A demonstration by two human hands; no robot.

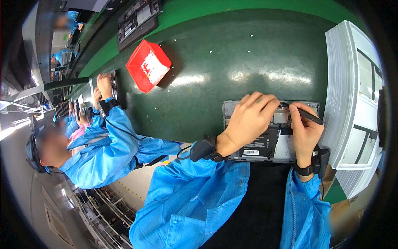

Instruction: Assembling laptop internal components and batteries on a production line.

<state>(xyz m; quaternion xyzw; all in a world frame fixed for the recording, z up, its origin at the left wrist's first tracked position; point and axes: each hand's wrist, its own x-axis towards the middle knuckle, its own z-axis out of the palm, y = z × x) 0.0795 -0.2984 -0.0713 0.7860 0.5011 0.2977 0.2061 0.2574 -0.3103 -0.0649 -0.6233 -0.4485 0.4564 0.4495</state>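
Note:
An opened flat electronic device (285, 146), likely a laptop or tablet, lies before me with its black battery (262, 143) and inner boards exposed. My left hand (253, 118) is over its upper middle, with the fingers curled together and the fingertips partly hidden. In my right hand (306, 132), at the device's right side, is a slim black tweezers-like tool (310, 115). Its thin end points left toward the device's upper edge, near my left fingertips. Black bands are on both wrists.
A red bin (136, 68) with small white pieces stands at the far left of the green table (207, 89). White specks dot the surface. Stacked white trays (338, 99) rise close on my right. Another opened device (139, 20) lies far left. A co-worker's hands (103, 86) work there.

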